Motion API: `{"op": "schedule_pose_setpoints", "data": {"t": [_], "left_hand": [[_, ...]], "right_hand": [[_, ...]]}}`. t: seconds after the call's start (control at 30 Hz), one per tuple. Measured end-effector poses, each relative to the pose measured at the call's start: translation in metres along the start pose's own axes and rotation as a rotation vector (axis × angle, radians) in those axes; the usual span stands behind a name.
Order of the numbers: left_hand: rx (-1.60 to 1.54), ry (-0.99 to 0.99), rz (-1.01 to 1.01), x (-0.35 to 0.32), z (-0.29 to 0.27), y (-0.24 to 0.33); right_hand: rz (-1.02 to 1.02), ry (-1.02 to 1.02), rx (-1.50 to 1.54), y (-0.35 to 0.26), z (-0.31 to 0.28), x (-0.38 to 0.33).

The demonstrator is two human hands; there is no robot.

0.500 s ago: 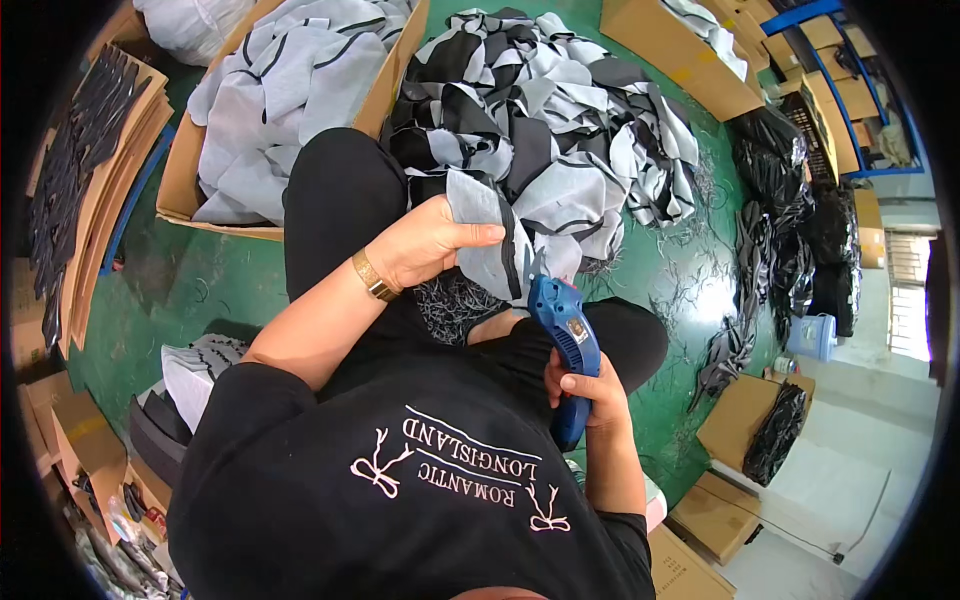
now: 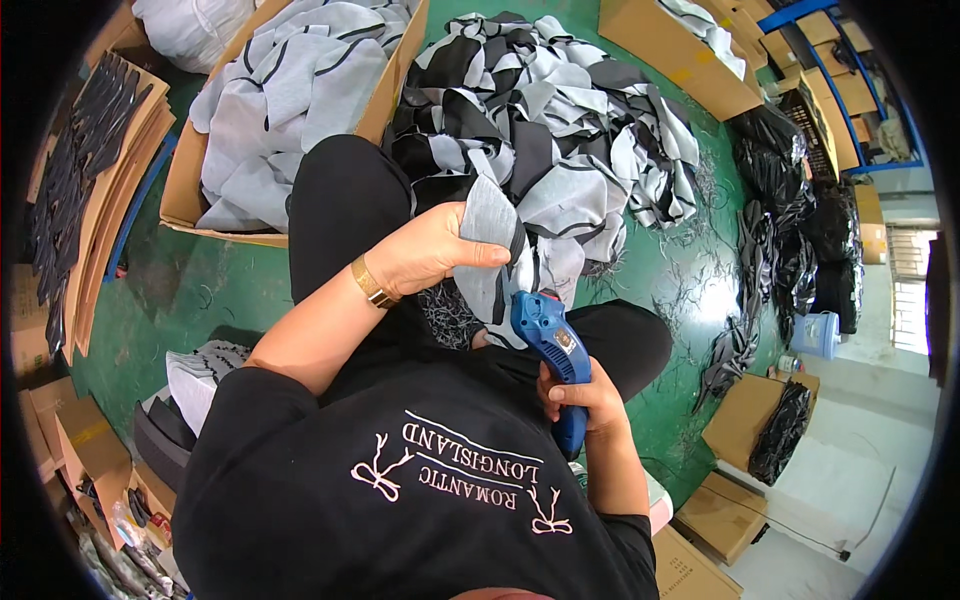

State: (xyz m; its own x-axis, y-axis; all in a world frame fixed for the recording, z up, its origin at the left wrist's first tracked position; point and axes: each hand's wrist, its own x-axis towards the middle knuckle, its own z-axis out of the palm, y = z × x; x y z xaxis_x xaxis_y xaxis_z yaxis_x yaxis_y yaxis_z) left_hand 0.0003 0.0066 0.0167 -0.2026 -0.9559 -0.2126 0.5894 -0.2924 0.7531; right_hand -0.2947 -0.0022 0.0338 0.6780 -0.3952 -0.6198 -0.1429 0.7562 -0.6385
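I sit on a green floor with my black-trousered legs stretched out. My left hand [image 2: 425,250], with a gold bracelet at the wrist, grips a grey and black fabric piece [image 2: 490,225] above my lap. My right hand [image 2: 585,395] is closed around the handle of a blue handheld tool [image 2: 548,335], whose nose touches the lower edge of that fabric piece. A big heap of grey, black and white fabric pieces [image 2: 560,120] lies on the floor just beyond my hands.
A cardboard box of grey pieces [image 2: 280,100] stands at my left. Black cut shapes on cardboard sheets [image 2: 85,170] lie far left. Black material piles [image 2: 790,250], more cardboard boxes [image 2: 740,420] and a blue jug [image 2: 820,335] are on the right. A stack of pieces [image 2: 195,380] sits by my left hip.
My left hand has shifted slightly, turning the fabric piece. The blue tool stays pressed at its lower edge in my right hand.
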Motion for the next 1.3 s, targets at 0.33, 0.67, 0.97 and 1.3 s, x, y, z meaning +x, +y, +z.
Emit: {"op": "schedule_pose_setpoints", "data": {"t": [0.33, 0.67, 0.97, 1.3], "left_hand": [[0.083, 0.025, 0.059, -0.001, -0.002, 0.001], [0.249, 0.060, 0.372, 0.012, 0.038, -0.057], [0.092, 0.302, 0.190, 0.001, 0.016, -0.031], [-0.193, 0.302, 0.265, 0.010, 0.001, -0.018]], "right_hand": [[-0.167, -0.025, 0.197, -0.019, 0.009, 0.032], [-0.573, 0.417, -0.551, -0.053, 0.031, 0.048], [-0.506, 0.388, -0.519, -0.050, 0.038, 0.061], [-0.345, 0.373, -0.420, -0.031, 0.022, 0.011]]}}
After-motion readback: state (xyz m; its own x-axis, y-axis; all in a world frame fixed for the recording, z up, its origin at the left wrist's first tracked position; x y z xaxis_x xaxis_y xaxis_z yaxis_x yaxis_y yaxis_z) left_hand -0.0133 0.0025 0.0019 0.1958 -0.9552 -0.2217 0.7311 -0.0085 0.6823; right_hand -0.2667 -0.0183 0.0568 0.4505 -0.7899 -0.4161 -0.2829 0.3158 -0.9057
